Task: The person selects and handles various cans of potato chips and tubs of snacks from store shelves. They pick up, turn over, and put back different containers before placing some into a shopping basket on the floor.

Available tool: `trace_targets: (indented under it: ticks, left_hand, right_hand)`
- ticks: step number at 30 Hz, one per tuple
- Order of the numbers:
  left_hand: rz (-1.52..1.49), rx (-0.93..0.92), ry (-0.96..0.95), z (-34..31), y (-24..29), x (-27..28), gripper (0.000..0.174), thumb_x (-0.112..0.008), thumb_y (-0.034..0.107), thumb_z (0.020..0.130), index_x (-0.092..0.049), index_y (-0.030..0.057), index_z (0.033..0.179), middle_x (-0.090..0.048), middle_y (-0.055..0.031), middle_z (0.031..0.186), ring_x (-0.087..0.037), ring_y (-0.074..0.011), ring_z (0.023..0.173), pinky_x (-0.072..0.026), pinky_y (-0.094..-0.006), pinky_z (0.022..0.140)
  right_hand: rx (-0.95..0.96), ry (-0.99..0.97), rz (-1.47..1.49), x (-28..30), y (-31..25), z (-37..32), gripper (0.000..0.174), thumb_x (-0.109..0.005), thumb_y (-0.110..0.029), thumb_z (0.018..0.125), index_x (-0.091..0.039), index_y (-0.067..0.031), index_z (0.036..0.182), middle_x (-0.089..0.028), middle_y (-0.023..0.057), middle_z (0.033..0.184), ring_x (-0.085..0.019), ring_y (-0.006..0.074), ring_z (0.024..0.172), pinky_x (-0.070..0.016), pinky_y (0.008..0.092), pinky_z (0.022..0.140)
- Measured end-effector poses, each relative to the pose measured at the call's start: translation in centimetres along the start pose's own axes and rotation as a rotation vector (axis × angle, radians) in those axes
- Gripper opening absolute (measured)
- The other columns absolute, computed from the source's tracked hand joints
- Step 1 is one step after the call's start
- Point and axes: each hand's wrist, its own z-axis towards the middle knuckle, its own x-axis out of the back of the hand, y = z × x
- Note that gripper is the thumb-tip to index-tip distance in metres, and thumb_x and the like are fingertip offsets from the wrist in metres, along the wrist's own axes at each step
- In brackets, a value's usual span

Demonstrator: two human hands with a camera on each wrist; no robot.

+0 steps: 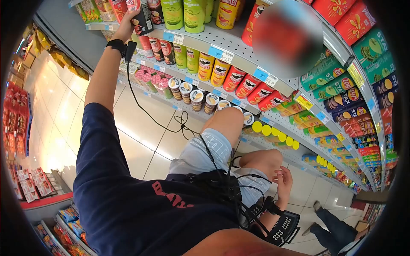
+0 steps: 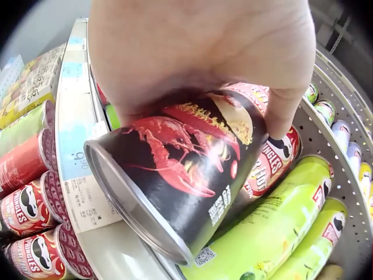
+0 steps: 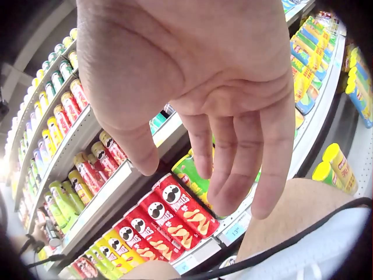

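My left hand [image 1: 124,26] grips a black Pringles can [image 1: 142,24] at the shelf, thumb and fingers round its upper part. In the left wrist view the can [image 2: 192,157] shows a red crayfish picture and lies tilted, its metal bottom rim towards the camera. Green Pringles cans [image 2: 274,216] stand right beside it. My right hand [image 1: 282,183] hangs by my knee with relaxed fingers. The right wrist view shows its palm [image 3: 215,70] bare, fingers loosely bent, red Pringles cans [image 3: 186,213] on a shelf behind them.
Shelves of chip cans curve round in front of me, with price labels [image 1: 221,53] along their edges. A black cable [image 1: 145,114] hangs from my left wrist to my waist. Another person's legs [image 1: 335,230] are at the lower right. Snack displays [image 1: 38,183] stand at the left.
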Motion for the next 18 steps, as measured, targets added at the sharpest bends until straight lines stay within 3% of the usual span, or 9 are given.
trace_targets:
  ticks: [6, 14, 16, 18]
  left_hand:
    - [0.006, 0.08, -0.048, 0.4, 0.6, 0.9, 0.037, -0.064, 0.026, 0.09, -0.054, 0.0096, 0.122, -0.064, -0.0025, 0.116, -0.059, -0.0144, 0.106, -0.0438, -0.0312, 0.095]
    - [0.078, -0.025, 0.017, -0.7, 1.4, 3.0, 0.037, -0.067, 0.025, 0.089, -0.056, 0.0075, 0.12, -0.063, -0.0003, 0.115, -0.059, -0.0105, 0.107, -0.0446, -0.0281, 0.094]
    - [0.071, -0.019, 0.028, -0.2, 1.3, 3.5, 0.035, -0.066, 0.023, 0.09, -0.056, 0.0066, 0.12, -0.061, -0.0033, 0.118, -0.058, -0.0137, 0.11, -0.0453, -0.0304, 0.094]
    - [0.149, -0.071, 0.049, 0.2, 1.2, 3.0, 0.037, -0.066, 0.024, 0.091, -0.055, 0.0063, 0.122, -0.062, -0.0011, 0.115, -0.059, -0.0098, 0.102, -0.0467, -0.0257, 0.087]
  right_hand:
    - [0.005, -0.015, -0.014, -0.5, -0.1, 0.3, 0.032, -0.059, -0.015, 0.095, -0.053, -0.0004, 0.123, -0.063, 0.0089, 0.099, -0.063, 0.0135, 0.074, -0.0535, 0.0254, 0.067]
    - [-0.008, -0.013, -0.032, -0.9, -0.5, 0.5, 0.031, -0.059, -0.014, 0.095, -0.053, -0.0005, 0.123, -0.064, 0.0095, 0.098, -0.062, 0.0128, 0.074, -0.0533, 0.0249, 0.066]
    - [-0.019, -0.029, -0.027, -1.2, -0.6, 0.7, 0.032, -0.059, -0.014, 0.095, -0.053, -0.0005, 0.123, -0.064, 0.0096, 0.099, -0.062, 0.0126, 0.074, -0.0533, 0.0248, 0.066]
    - [-0.01, -0.043, -0.039, -1.3, -0.4, 1.0, 0.032, -0.059, -0.014, 0.095, -0.053, -0.0004, 0.123, -0.064, 0.0096, 0.098, -0.062, 0.0125, 0.074, -0.0534, 0.0248, 0.066]
